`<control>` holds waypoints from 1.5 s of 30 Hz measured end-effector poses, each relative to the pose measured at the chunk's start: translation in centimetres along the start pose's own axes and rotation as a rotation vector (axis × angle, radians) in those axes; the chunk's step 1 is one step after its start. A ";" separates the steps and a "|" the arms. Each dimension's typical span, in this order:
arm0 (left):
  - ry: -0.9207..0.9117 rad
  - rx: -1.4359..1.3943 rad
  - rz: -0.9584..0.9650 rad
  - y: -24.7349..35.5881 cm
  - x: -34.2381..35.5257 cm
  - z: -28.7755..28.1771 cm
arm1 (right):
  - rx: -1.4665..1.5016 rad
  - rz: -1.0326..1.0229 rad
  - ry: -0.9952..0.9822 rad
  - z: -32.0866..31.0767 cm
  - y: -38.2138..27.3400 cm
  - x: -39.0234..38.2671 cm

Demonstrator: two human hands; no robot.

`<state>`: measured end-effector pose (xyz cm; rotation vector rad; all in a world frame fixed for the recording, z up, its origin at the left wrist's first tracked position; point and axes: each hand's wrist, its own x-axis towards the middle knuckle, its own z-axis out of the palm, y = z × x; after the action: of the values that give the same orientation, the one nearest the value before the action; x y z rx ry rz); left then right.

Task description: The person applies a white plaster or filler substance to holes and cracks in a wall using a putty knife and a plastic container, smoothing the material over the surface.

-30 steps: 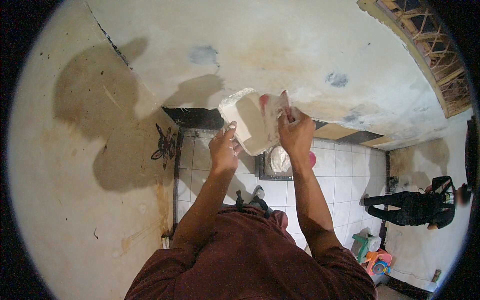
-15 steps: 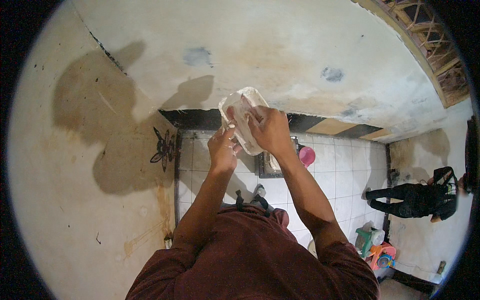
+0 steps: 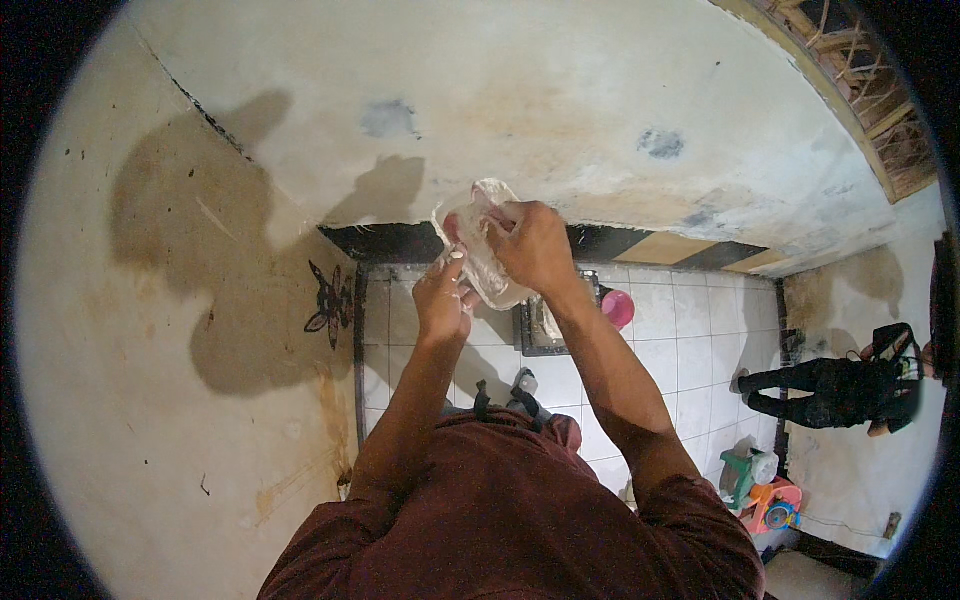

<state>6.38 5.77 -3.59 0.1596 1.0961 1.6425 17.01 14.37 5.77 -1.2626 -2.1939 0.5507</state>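
My left hand (image 3: 441, 298) is closed on the lower left side of a shallow, pale plastic tub (image 3: 490, 283), its thumb over the rim. White paste is smeared over the tub's inside and edges, and white flecks mark my left fingers. The tub is held up, tilted, in front of the wall. My right hand (image 3: 538, 252) reaches in from the right with fingers curled together inside the tub. Whatever those fingers pinch, if anything, is hidden.
Beneath my hands a black-rimmed tray (image 3: 540, 350) stands on the white tiled floor, beside a pink dipper (image 3: 618, 310). Stained walls rise ahead and at left. At right are a person in dark clothes (image 3: 850, 392), a green stool (image 3: 742, 478) and an orange item (image 3: 775, 507).
My right hand has shifted slightly up and left within the tub, its fingers more curled. My left hand keeps its hold. The whole view has turned a little.
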 end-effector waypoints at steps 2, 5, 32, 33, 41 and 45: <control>-0.012 -0.029 0.017 0.2 0.2 0.2 | 0.032 -0.012 -0.012 0.3 -0.1 -0.4; 0.017 -0.021 -0.020 0.3 -0.3 0.7 | 0.005 -0.029 0.041 0.2 0.6 -0.2; 0.046 -0.084 0.048 0.6 -0.5 1.5 | -0.018 0.064 0.073 -1.6 3.2 1.2; 0.045 -0.085 0.050 0.6 -0.4 1.3 | -0.015 0.086 0.056 -1.3 2.9 1.0; 0.072 -0.091 0.014 0.8 -0.4 1.1 | -0.055 0.038 0.126 -1.4 3.2 1.8; 0.055 -0.061 0.010 1.0 -0.6 1.3 | -0.003 0.103 0.100 -1.0 3.4 1.7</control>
<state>6.68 6.05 -1.87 0.0810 1.0867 1.6957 19.17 17.60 4.99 -1.3807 -2.0568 0.5133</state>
